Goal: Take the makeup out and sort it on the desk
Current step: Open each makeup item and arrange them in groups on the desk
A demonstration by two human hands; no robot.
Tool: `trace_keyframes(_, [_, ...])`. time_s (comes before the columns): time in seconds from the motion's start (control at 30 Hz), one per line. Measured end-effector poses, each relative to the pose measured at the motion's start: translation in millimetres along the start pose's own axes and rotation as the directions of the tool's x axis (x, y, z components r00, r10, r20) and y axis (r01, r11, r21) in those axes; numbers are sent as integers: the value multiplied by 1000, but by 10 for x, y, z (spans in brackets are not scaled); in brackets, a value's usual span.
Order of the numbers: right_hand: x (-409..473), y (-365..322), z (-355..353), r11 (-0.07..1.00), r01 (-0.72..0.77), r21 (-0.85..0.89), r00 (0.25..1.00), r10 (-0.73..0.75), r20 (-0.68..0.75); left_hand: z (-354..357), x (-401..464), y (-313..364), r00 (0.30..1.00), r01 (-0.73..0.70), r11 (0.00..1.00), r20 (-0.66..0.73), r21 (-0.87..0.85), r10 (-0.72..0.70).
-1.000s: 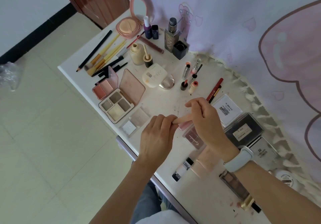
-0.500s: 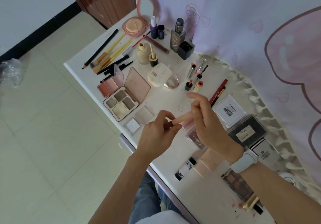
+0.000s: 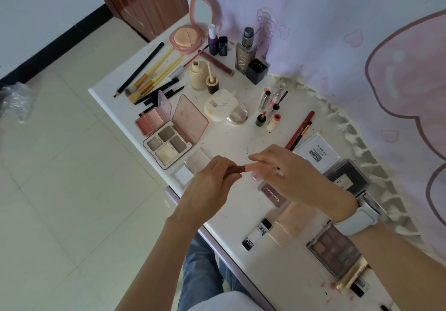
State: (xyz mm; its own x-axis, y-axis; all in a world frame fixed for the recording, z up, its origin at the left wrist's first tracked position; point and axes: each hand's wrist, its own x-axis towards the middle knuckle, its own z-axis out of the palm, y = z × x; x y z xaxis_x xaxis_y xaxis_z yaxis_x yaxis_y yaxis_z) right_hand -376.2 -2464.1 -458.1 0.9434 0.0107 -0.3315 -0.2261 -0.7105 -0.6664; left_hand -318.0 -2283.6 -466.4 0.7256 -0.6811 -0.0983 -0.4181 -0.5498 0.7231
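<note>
Over the white desk (image 3: 241,214) I hold a lip-colour tube with both hands. My left hand (image 3: 210,185) pinches its dark reddish-brown body (image 3: 237,170). My right hand (image 3: 289,173) grips the pale pink cap (image 3: 251,166), whose far end is hidden under the fingers. The cap's mouth still meets the dark part. Open eyeshadow and blush palettes (image 3: 169,145) lie left of my hands; several small lipsticks (image 3: 268,115) stand beyond them.
Brushes and pencils (image 3: 152,74), a round compact with mirror (image 3: 185,36), foundation bottles (image 3: 243,57) and a white case (image 3: 220,104) fill the far end. Boxes (image 3: 316,153), a dark palette (image 3: 333,250) and a black-white tube (image 3: 257,234) lie right and near. Fringed cloth (image 3: 362,141) borders the right.
My hands have drawn apart along the tube. Its dark body, hidden a second ago, now shows between my left fingers and the pink cap.
</note>
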Motion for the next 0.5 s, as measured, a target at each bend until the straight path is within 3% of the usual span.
trace_keyframes(0.1, [-2,-5,-31,984,29,-174,997,-41,-69,-21,16,6,999,-49,998,-1,48,49])
trace_keyframes(0.23, [7,30,-68,982,113,-149,985,-131,-116,0,-27,-6,998,61,995,-14,-81,-62])
trace_keyframes(0.37, [-16,53,-32,976,102,-190,977,-135,-167,-24,-34,36,997,52,982,-55,-182,-63])
trace_keyframes(0.5, [-35,102,-34,948,185,-260,945,-244,-217,-49,-3,14,986,100,965,-108,-244,-130])
